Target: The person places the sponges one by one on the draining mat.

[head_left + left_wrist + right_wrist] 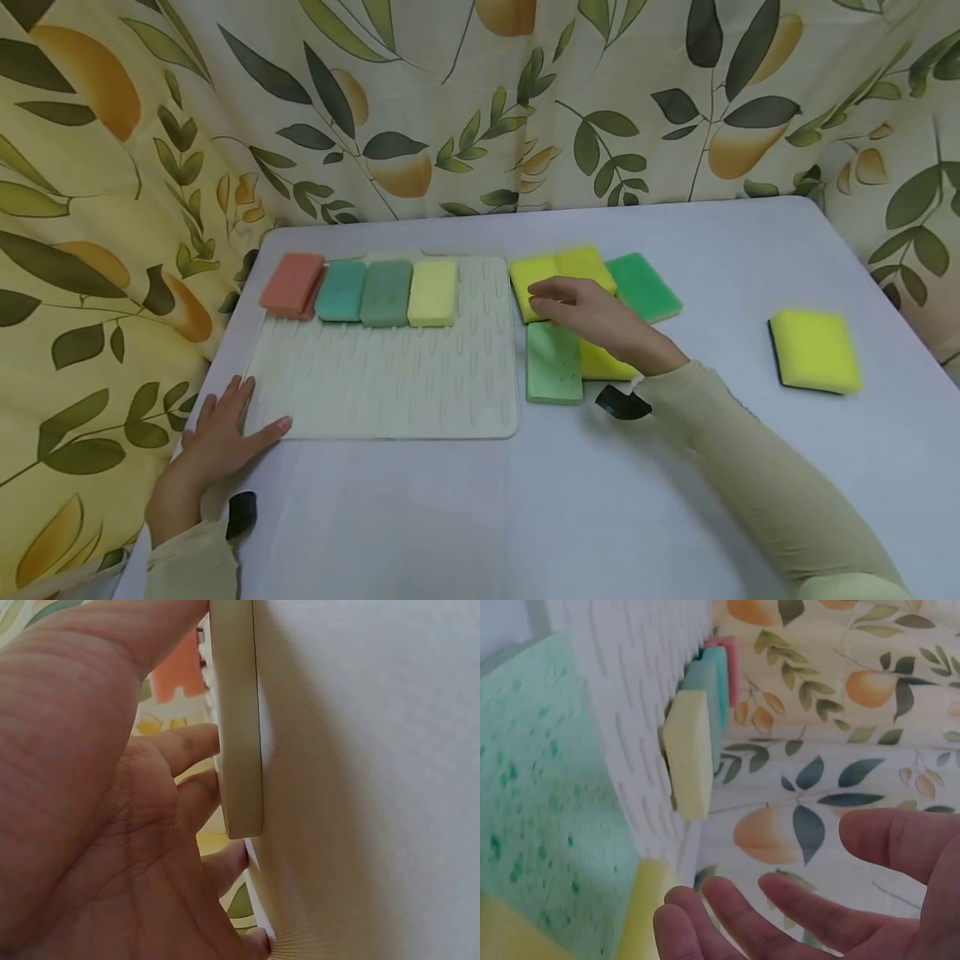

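Note:
My left hand [221, 442] rests at the near left corner of a pale ridged mat [382, 383], fingers spread, thumb along its edge. Across the mat's far side lie a red sponge [287, 283], partly doubled, a teal sponge [341, 292], a grey-green one [386, 293] and a pale yellow one [432, 293]. My right hand [600, 321] hovers over a group of sponges, thumb and fingers apart, holding nothing. Under and around it are yellow sponges [531, 271], a light green speckled sponge [553, 367] and a brighter green one [647, 287], partly hidden by the hand.
A yellow sponge with a dark scouring side [817, 352] lies apart at the right of the white table [420, 517]. A curtain printed with fruit and leaves [480, 117] hangs behind the table and along its left side. Black wrist mounts [624, 403] sit below both wrists.

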The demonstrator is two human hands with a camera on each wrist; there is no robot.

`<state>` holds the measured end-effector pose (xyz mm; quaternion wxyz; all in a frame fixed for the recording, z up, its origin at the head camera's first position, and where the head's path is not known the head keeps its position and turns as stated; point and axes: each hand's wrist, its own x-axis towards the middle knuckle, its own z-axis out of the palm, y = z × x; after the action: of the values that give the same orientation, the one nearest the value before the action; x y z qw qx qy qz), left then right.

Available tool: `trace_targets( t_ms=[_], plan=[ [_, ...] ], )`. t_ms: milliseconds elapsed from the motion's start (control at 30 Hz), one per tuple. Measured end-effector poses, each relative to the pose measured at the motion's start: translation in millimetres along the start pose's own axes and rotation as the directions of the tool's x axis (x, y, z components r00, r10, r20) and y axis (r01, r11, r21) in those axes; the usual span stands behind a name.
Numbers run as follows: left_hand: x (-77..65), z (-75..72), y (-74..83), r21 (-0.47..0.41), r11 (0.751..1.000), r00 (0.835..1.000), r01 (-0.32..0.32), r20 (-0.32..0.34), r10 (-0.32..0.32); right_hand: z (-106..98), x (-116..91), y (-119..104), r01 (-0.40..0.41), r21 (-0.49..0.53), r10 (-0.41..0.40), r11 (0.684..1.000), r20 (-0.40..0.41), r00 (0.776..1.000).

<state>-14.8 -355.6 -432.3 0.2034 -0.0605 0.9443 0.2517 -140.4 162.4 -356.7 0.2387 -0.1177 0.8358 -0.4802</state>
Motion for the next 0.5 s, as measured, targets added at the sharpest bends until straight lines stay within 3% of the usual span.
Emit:
trace_targets(
  t_ms=[300, 500],
  plan=[
    [-6.1, 5.9, 0.4, -0.028, 0.999, 1.0, 0.03, 0.011, -0.029, -7, -23, 20, 0.049, -0.131, -0.059, 0.99, -0.072, 0.996],
    [-3.4, 2.1, 1.9, -0.036, 0.999, 0.999, 0.031, 0.008, -0.031, -11, -27, 31, 0.1, -0.21, -0.116, 0.973, -0.065, 0.991]
  ],
)
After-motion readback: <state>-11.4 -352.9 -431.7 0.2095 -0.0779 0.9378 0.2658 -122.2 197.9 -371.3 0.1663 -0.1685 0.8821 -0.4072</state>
